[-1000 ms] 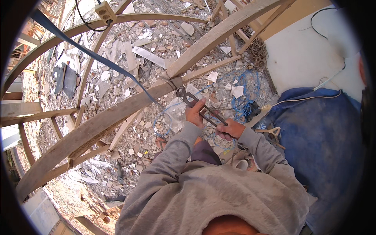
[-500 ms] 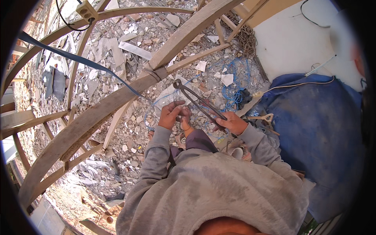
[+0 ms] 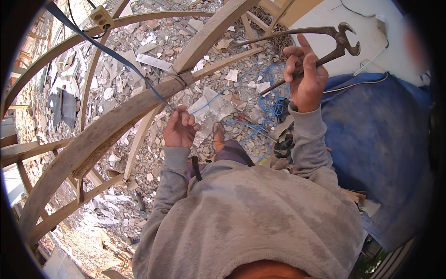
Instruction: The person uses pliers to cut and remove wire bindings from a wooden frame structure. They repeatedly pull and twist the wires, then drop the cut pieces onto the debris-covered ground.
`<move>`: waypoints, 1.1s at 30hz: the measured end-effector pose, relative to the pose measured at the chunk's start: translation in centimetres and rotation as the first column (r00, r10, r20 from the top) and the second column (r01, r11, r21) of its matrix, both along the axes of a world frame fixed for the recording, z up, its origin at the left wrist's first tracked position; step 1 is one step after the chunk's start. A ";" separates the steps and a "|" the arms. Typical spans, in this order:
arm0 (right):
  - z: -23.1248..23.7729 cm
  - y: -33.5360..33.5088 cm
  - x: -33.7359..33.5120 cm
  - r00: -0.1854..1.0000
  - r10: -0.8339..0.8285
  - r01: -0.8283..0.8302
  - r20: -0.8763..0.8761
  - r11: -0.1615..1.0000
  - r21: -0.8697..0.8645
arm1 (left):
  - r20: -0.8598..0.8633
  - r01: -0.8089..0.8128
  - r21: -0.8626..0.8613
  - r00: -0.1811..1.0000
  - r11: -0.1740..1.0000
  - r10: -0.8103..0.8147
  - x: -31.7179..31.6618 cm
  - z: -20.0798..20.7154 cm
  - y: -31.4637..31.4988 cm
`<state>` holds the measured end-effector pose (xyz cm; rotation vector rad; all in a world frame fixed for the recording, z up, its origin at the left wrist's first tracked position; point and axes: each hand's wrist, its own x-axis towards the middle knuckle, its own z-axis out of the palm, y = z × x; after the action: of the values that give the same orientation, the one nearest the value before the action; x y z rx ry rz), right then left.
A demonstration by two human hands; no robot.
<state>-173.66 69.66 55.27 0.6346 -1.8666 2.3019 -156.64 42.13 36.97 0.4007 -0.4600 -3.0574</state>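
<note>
My right hand (image 3: 307,83) is raised at the right, holding a pair of rusty steel pincers (image 3: 343,43). One handle runs through its fingers, the other passes behind the fingertips; the handles are spread and the jaws gape toward the upper right. My left hand (image 3: 180,129) is lower, just right of the curved wooden beam (image 3: 121,114), its fingers curled in a pinch. Thin dark wire (image 3: 200,138) trails from beside that hand; its grip on the strands is partly hidden. Dusty grey sleeves cover both forearms.
Curved wooden framing with struts crosses the left side. A blue strap (image 3: 116,56) hangs toward the beam, near a socket block (image 3: 101,18). Broken rubble (image 3: 153,88) covers the ground. Tangled blue string (image 3: 274,108) lies ahead; a blue tarpaulin (image 3: 371,153) covers the right.
My right hand has risen up and right with the pincers, whose handles spread and jaws swung round to the upper right. My left hand has moved left, away from the pincers.
</note>
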 end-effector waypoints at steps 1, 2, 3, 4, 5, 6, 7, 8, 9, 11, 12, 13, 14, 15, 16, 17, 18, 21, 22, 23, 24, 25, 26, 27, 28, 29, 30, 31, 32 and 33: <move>2.2 -0.2 -1.3 1.000 -0.003 0.004 0.005 0.992 -0.124 | -0.043 -0.005 0.045 0.999 0.999 0.007 -0.1 0.4 0.2; 3.6 -1.0 -2.3 0.998 -0.053 0.050 -0.024 0.993 -0.105 | -0.035 -0.006 0.040 0.999 0.999 0.008 -0.2 0.7 0.3; 4.8 -2.0 -3.3 0.995 -0.094 0.090 -0.043 0.991 -0.095 | -0.032 -0.012 0.031 0.999 0.999 0.013 -0.1 1.2 0.3; 5.8 -2.8 -4.0 0.989 -0.133 0.128 -0.062 0.988 -0.088 | -0.043 -0.018 0.019 0.999 1.000 0.019 -0.1 1.6 0.3; 6.8 -3.3 -4.6 0.985 -0.140 0.130 -0.101 0.986 -0.102 | -0.037 0.003 -0.051 0.999 0.999 -0.005 0.2 2.2 0.2; 7.5 -3.8 -5.5 0.980 -0.139 0.123 -0.142 0.985 -0.118 | -0.045 0.015 -0.124 0.999 0.992 -0.021 0.4 2.8 0.1; 8.0 -4.3 -6.4 0.972 -0.118 0.093 -0.201 0.987 -0.133 | -0.054 0.022 -0.198 0.998 0.980 -0.034 0.8 3.5 -0.1; 8.6 -4.4 -7.7 0.970 -0.052 0.027 -0.236 0.994 -0.110 | -0.038 0.002 -0.259 0.999 0.966 -0.012 1.3 4.3 0.0; 8.4 -5.1 -9.2 0.976 -0.079 0.074 -0.202 0.997 -0.028 | -0.059 -0.020 -0.303 0.998 0.953 0.002 1.9 5.2 -0.2; 7.5 -6.5 -12.7 0.979 -0.149 0.168 -0.138 0.976 0.136 | -0.130 -0.058 -0.386 0.991 0.921 0.008 3.1 7.1 -0.6; 6.6 -7.5 -14.5 0.908 -0.199 0.327 -0.370 0.888 0.324 | -0.193 -0.122 -0.391 0.980 0.912 0.049 3.6 8.0 -1.0; 5.3 -8.4 -15.9 0.789 -0.180 0.503 -0.588 0.738 0.449 | -0.216 -0.181 -0.361 0.970 0.915 0.107 4.1 9.0 -1.4; 3.9 -9.3 -17.1 0.761 -0.130 0.574 -0.636 0.592 0.565 | -0.269 -0.246 -0.321 0.950 0.915 0.160 4.6 9.9 -1.8; 2.3 -10.3 -18.0 0.738 -0.069 0.631 -0.672 0.423 0.650 | -0.312 -0.315 -0.267 0.922 0.911 0.227 4.9 10.7 -2.3; 0.3 -11.1 -18.3 0.710 -0.055 0.677 -0.702 0.327 0.659 | -0.340 -0.376 -0.265 0.898 0.888 0.279 5.2 11.5 -2.8; -1.6 -12.1 -18.4 0.682 -0.036 0.717 -0.730 0.230 0.658 | -0.360 -0.443 -0.251 0.868 0.861 0.341 5.4 12.3 -3.4; -3.1 -12.7 -18.6 0.656 -0.013 0.749 -0.754 0.132 0.649 | -0.367 -0.512 -0.222 0.832 0.830 0.415 5.7 13.0 -3.8; -4.9 -13.4 -18.8 0.634 -0.096 0.772 -0.768 0.132 0.621 | -0.369 -0.574 -0.260 0.802 0.777 0.469 6.3 14.6 -4.8; -4.6 -13.2 -18.2 0.616 -0.098 0.783 -0.782 0.186 0.593 | -0.315 -0.619 -0.268 0.780 0.738 0.540 6.4 14.8 -4.6; -4.1 -13.0 -17.1 0.578 -0.122 0.803 -0.807 0.260 0.536 | -0.269 -0.631 -0.267 0.775 0.729 0.572 6.6 14.9 -4.4; -3.1 -12.6 -15.6 0.535 -0.152 0.820 -0.831 0.328 0.469 | -0.202 -0.643 -0.262 0.766 0.719 0.611 6.6 14.9 -4.1; -1.9 -12.4 -13.8 0.541 -0.190 0.817 -0.819 0.349 0.459 | -0.152 -0.669 -0.237 0.741 0.704 0.654 6.6 14.8 -3.8; -1.0 -12.1 -11.4 0.528 -0.192 0.744 -0.828 0.574 0.341 | -0.116 -0.680 -0.242 0.728 0.692 0.675 6.6 14.5 -3.4; -0.6 -11.6 -8.4 0.575 -0.188 0.619 -0.797 0.736 0.273 | -0.059 -0.666 -0.231 0.737 0.709 0.673 6.4 14.2 -3.0; -0.8 -10.7 -4.3 0.685 0.006 0.402 -0.729 0.831 0.384 | -0.011 -0.672 -0.204 0.728 0.712 0.685 6.2 13.9 -2.6; -1.5 -10.6 -0.4 0.696 0.284 0.081 -0.660 0.882 0.465 | 0.058 -0.678 -0.181 0.716 0.713 0.696 6.1 13.8 -2.2; -2.2 -10.7 3.1 0.587 0.440 -0.021 -0.679 0.847 0.530 | 0.118 -0.658 -0.132 0.732 0.742 0.671 5.9 13.7 -2.2; -2.9 -11.2 4.2 0.481 0.602 -0.073 -0.637 0.752 0.656 | 0.085 -0.668 -0.119 0.731 0.735 0.678 5.5 13.7 -2.0; -3.7 -11.4 5.3 0.491 0.641 -0.105 -0.590 0.716 0.690 | 0.093 -0.668 -0.108 0.730 0.736 0.677 5.4 13.8 -1.9; -4.5 -11.5 5.5 0.512 0.670 -0.126 -0.538 0.678 0.725 | 0.140 -0.691 -0.101 0.702 0.715 0.698 5.3 13.9 -1.8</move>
<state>-168.14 58.14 50.80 2.0119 -2.0131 1.0396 -151.35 40.37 50.87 0.6582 -0.2788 -2.2727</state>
